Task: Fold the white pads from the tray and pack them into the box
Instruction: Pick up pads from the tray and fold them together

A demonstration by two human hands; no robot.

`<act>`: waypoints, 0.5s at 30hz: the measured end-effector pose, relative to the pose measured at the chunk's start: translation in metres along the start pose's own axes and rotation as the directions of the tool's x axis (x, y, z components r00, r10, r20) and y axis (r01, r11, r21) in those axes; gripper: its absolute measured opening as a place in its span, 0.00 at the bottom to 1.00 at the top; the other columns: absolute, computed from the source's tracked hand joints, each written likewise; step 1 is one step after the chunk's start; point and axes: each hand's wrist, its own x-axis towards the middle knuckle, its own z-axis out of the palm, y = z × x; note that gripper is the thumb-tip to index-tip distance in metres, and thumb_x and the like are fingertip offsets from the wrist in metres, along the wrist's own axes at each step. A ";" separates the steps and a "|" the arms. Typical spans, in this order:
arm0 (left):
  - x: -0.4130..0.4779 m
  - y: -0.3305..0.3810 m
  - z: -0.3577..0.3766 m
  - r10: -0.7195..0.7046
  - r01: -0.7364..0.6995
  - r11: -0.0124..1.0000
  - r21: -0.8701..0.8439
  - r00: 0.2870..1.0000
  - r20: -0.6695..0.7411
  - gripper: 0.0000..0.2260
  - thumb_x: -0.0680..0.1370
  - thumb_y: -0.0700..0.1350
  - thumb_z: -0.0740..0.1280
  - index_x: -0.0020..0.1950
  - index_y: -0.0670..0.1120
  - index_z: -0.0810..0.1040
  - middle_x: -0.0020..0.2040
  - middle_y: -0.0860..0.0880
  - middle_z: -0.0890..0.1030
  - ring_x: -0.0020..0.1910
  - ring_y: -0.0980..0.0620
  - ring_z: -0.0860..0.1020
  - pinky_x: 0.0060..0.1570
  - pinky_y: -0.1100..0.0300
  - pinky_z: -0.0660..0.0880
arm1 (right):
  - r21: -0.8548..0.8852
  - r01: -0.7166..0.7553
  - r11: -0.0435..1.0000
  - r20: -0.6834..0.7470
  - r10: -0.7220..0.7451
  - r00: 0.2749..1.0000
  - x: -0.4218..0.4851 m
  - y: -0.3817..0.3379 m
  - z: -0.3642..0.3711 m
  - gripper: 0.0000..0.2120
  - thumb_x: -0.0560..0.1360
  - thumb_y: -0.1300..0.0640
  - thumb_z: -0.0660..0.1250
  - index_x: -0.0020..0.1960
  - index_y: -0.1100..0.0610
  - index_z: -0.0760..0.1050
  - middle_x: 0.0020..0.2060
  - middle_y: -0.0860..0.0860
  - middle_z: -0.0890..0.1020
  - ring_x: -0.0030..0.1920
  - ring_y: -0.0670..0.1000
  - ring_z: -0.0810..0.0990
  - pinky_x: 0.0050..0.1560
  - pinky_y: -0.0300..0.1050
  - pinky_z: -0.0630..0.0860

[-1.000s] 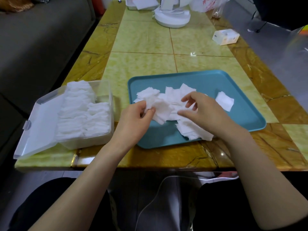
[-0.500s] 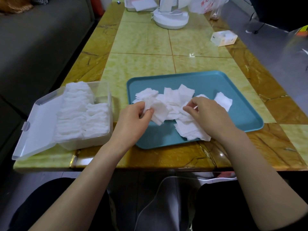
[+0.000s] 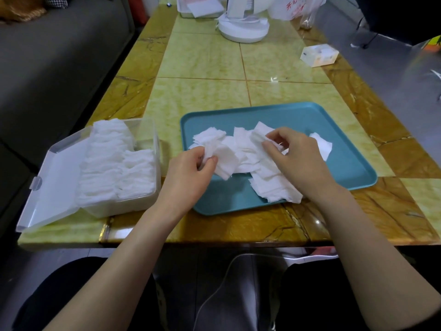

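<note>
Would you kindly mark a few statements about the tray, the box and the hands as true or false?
1. The box stands left of the tray. True.
2. The box is closed. False: its lid lies open to the left.
3. The left hand pinches a pad. True.
4. The tray holds no pads. False: loose pads lie on it.
5. The right hand is flat and empty. False: the right hand pinches a second pad over the tray.
</note>
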 end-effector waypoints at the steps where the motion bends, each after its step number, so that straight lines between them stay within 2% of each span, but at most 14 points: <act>1: 0.000 -0.001 0.000 -0.001 0.001 1.000 0.008 1.000 -0.012 0.15 0.79 0.46 0.63 0.43 0.32 0.74 0.32 0.39 0.71 0.30 0.52 0.65 0.29 0.61 0.57 | 0.081 0.010 0.997 0.011 -0.011 1.000 0.000 -0.003 0.000 0.05 0.76 0.55 0.65 0.49 0.54 0.78 0.39 0.42 0.79 0.42 0.45 0.75 0.42 0.34 0.70; 3: 0.002 -0.002 0.000 -0.008 0.008 1.000 0.019 0.999 -0.040 0.15 0.79 0.45 0.63 0.43 0.32 0.74 0.32 0.41 0.70 0.30 0.52 0.65 0.29 0.61 0.58 | 0.219 0.026 0.975 0.070 -0.043 0.997 -0.001 -0.008 0.000 0.03 0.76 0.55 0.66 0.47 0.52 0.77 0.37 0.39 0.77 0.39 0.43 0.74 0.39 0.30 0.68; 5: 0.003 -0.003 -0.001 -0.011 0.012 1.000 0.012 0.998 -0.069 0.15 0.79 0.45 0.63 0.43 0.33 0.75 0.32 0.38 0.71 0.31 0.51 0.67 0.29 0.61 0.58 | 0.338 0.032 0.941 0.182 -0.099 0.978 -0.002 -0.013 0.000 0.03 0.76 0.55 0.66 0.44 0.48 0.77 0.36 0.40 0.78 0.39 0.43 0.75 0.39 0.31 0.69; 7: 0.004 -0.002 -0.002 -0.012 0.012 1.000 -0.002 0.997 -0.076 0.15 0.79 0.46 0.62 0.45 0.33 0.76 0.35 0.36 0.74 0.32 0.49 0.69 0.30 0.61 0.59 | 0.381 0.048 0.923 0.294 -0.170 0.941 -0.004 -0.017 0.002 0.05 0.75 0.53 0.66 0.43 0.44 0.76 0.37 0.41 0.80 0.40 0.44 0.76 0.41 0.35 0.71; 9: 0.004 -0.002 0.000 -0.020 0.020 0.999 -0.036 1.000 -0.024 0.15 0.79 0.46 0.63 0.46 0.32 0.76 0.36 0.35 0.76 0.33 0.45 0.70 0.33 0.58 0.62 | 0.360 0.082 0.929 0.349 -0.216 0.912 -0.006 -0.019 0.006 0.05 0.75 0.55 0.66 0.43 0.46 0.77 0.38 0.42 0.81 0.40 0.45 0.76 0.40 0.32 0.70; 12: 0.002 0.003 0.004 -0.014 0.035 0.989 -0.145 0.990 0.139 0.20 0.76 0.51 0.63 0.43 0.31 0.73 0.33 0.39 0.72 0.34 0.50 0.68 0.34 0.50 0.67 | 0.298 0.106 0.949 0.312 -0.202 0.928 -0.008 -0.018 0.012 0.03 0.75 0.57 0.67 0.46 0.49 0.77 0.40 0.42 0.80 0.42 0.42 0.76 0.42 0.29 0.68; 14: 0.000 0.006 0.006 -0.017 0.057 0.980 -0.189 0.979 0.205 0.22 0.74 0.54 0.61 0.43 0.32 0.74 0.35 0.36 0.76 0.36 0.49 0.72 0.42 0.40 0.75 | 0.262 0.143 0.954 0.248 -0.210 0.946 -0.008 -0.015 0.014 0.03 0.74 0.57 0.68 0.47 0.51 0.76 0.42 0.45 0.81 0.43 0.44 0.76 0.42 0.30 0.69; 15: -0.001 0.008 0.006 -0.026 0.071 0.977 -0.200 0.975 0.220 0.23 0.74 0.55 0.60 0.44 0.33 0.75 0.37 0.36 0.78 0.36 0.46 0.73 0.45 0.38 0.75 | 0.240 0.170 0.956 0.218 -0.223 0.950 -0.008 -0.014 0.015 0.04 0.74 0.56 0.69 0.47 0.51 0.75 0.42 0.46 0.81 0.43 0.45 0.76 0.43 0.30 0.69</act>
